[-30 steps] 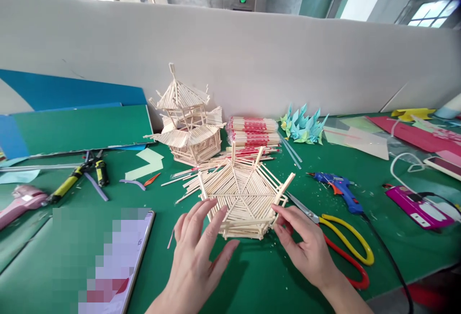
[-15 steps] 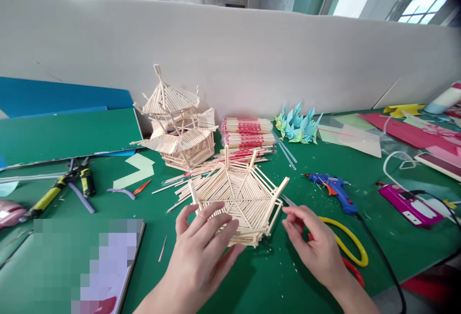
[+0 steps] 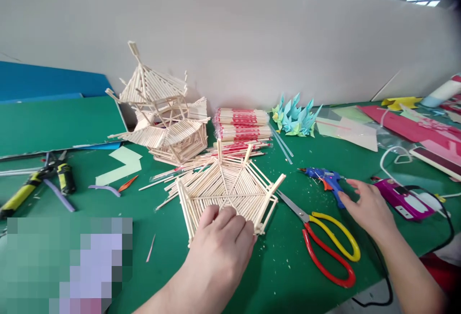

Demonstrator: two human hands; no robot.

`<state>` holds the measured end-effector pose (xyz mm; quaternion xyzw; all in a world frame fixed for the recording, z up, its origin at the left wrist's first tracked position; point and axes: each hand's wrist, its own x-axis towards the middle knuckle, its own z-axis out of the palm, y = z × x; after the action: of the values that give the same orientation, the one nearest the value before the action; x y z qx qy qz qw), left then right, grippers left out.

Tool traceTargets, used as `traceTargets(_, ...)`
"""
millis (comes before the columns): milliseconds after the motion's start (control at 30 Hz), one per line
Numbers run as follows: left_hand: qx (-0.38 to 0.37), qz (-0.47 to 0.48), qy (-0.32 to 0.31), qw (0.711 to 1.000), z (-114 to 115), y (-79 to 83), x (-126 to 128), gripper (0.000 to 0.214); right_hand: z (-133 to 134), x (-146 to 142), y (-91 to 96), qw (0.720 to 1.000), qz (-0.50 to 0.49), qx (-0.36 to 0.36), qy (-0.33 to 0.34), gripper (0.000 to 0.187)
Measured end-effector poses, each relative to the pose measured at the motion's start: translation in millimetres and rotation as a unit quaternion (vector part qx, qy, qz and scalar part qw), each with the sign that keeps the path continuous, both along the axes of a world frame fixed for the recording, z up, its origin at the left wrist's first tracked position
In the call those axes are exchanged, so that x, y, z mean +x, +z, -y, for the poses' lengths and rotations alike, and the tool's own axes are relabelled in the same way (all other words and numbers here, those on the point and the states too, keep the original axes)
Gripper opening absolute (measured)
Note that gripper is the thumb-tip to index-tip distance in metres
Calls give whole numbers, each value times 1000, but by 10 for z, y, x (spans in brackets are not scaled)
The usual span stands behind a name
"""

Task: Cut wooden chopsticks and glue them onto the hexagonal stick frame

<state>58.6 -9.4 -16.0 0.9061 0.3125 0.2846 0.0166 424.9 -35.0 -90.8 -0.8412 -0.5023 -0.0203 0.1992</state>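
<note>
An eight-sided-looking frame of thin wooden sticks (image 3: 234, 187), with short posts standing up at its corners, sits on the green table in front of me. My left hand (image 3: 221, 247) is closed over its near edge, fingers curled and fingertips hidden. Off to the right, my right hand (image 3: 370, 206) has its fingers apart around the handle end of a blue hot glue gun (image 3: 329, 179), thumb close to the handle; a firm hold does not show. Scissors (image 3: 317, 230) with one yellow and one red handle lie between the frame and my right hand.
A stick pagoda (image 3: 162, 112) stands at back left, beside bundled sticks (image 3: 243, 124) and blue folded paper (image 3: 297, 114). Pliers (image 3: 65, 175) lie left. A purple power strip (image 3: 403, 201) and cords are right. A white partition (image 3: 230, 40) rises behind.
My right hand has moved right, from beside the frame to the glue gun, uncovering the scissors. My left hand has curled onto the frame's near edge. The view has shifted slightly.
</note>
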Motion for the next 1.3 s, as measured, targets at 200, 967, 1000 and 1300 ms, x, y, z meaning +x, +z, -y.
traceTargets(200, -17, -26, -17, 999, -18, -10, -20, 21, -153, 54, -120, 996, -45, -69, -20, 45)
traceTargets(967, -21, -57, -46, 997, -2, 33, -35, 20, 318, -569, 649, 841, -538, 47, 41, 22)
traceTargets(1000, -26, -67, -46, 996, -3, 44, -36, 20, 378, -613, 673, 822, -565, 38, 63, 20)
traceTargets(1300, -79, -193, -6, 978, -84, 137, 11, 18, 653, -832, 700, 801, -582, 9, 139, 20)
